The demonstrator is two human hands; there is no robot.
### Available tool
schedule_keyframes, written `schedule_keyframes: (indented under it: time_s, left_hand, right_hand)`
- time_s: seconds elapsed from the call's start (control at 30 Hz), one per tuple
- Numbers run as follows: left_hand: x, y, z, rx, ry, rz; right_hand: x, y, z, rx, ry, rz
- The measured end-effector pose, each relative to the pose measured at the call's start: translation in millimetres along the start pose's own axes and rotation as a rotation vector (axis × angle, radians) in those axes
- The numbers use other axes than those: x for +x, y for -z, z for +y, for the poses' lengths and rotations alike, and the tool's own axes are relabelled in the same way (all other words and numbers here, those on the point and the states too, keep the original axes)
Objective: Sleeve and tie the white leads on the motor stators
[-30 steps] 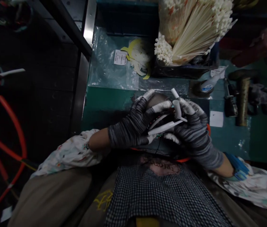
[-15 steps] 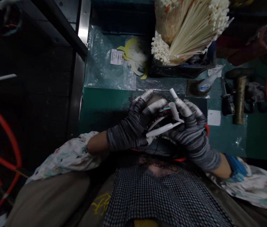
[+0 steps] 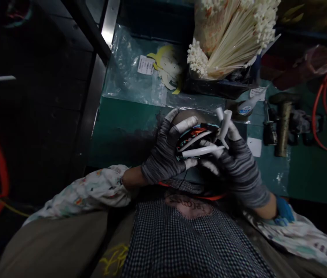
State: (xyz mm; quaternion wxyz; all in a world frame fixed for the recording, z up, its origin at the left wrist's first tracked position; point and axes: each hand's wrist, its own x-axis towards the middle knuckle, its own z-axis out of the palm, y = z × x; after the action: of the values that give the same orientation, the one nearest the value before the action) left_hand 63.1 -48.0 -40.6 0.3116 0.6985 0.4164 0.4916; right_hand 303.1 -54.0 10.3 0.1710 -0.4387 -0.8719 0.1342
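Note:
Near my lap sits a dark round part with a ring of bundled coloured wires (image 3: 194, 134). My left hand (image 3: 167, 148), in a striped grey glove with white-taped fingertips, curls round its left side, fingers over the top and thumb below. From the right, my right hand (image 3: 237, 166), gloved the same way, closes its fingers on the wire leads. White sleeves cover these leads: a long white sleeve (image 3: 200, 150) lies across the ring, and another white sleeve (image 3: 225, 125) stands up by my right fingers. The palms and part of the round part are hidden.
A dark bin (image 3: 218, 87) holds a bundle of white cable ties (image 3: 233, 42). Yellow cut pieces (image 3: 167, 63) lie on plastic bags to its left. A small bottle (image 3: 246, 108), a hammer (image 3: 283, 127) and red hoses (image 3: 315, 112) are at the right. A metal post (image 3: 101, 61) stands at left.
My right fingers have shifted down and spread around the leads; the upright sleeve has swung right. The wire ring shows more plainly. My left hand still holds its side. The camera has turned slightly.

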Motion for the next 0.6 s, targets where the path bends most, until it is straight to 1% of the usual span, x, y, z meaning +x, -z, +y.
schedule_keyframes:
  time_s: [0.03,0.1,0.17,0.2,0.27,0.37,0.43,0.5,0.6]
  left_hand:
    - [3,-0.8,3,0.003,0.019,-0.001]
    - [7,-2.3,9,0.013,0.026,-0.012]
    - [11,-3.8,13,0.050,0.026,-0.034]
    - [12,-4.5,15,0.081,0.036,-0.053]
    - [15,-5.6,18,0.154,0.051,-0.083]
    - [20,-5.2,18,0.223,0.019,-0.103]
    - [23,-2.8,18,0.243,0.013,-0.132]
    - [24,0.6,18,0.258,0.031,-0.164]
    - [23,4.3,19,0.244,0.003,-0.172]
  right_hand:
    - [0,6,5,-0.006,0.014,-0.018]
    - [1,17,14,-0.017,-0.003,-0.010]
    - [5,22,21,0.036,-0.027,-0.057]
    - [8,22,24,0.081,-0.063,-0.068]
    - [12,17,28,0.188,-0.171,-0.038]
    - [16,4,32,0.384,-0.374,0.068]
    - [17,-4,33,0.534,-0.446,0.132]
    - [17,-10,33,0.624,-0.436,0.186]
    - [15,-15,35,0.640,-0.363,0.251]
